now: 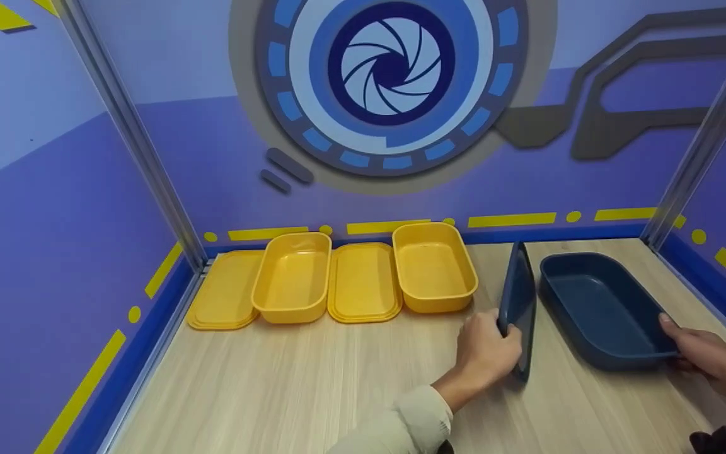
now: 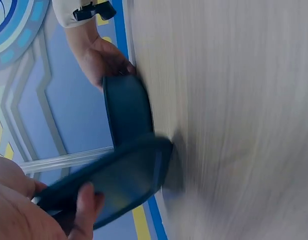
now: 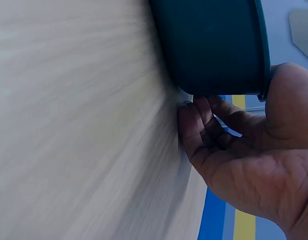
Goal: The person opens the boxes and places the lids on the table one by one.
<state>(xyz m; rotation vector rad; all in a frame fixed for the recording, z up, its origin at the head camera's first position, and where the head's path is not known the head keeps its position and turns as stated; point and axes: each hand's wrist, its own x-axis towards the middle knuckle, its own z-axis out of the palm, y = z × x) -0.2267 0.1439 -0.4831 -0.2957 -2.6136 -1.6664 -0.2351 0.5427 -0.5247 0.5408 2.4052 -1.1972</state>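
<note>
A dark blue lid [image 1: 519, 309] stands on its edge on the wooden table [image 1: 312, 384], tilted upright. My left hand [image 1: 488, 350] grips its near end; in the left wrist view the lid [image 2: 119, 182] runs from my palm [image 2: 24, 210] down to the table. Right of it sits a dark blue tub [image 1: 602, 309]. My right hand [image 1: 703, 353] holds the tub's near right corner, thumb over the rim. In the right wrist view the thumb lies on the rim of the tub [image 3: 213, 45] and the fingers [image 3: 203, 125] curl beneath it.
Along the back wall lie two yellow tubs [image 1: 293, 274] [image 1: 432, 265] and two flat yellow lids [image 1: 227, 290] [image 1: 363, 284], alternating. Blue walls with metal corner posts [image 1: 130, 126] close the table on three sides.
</note>
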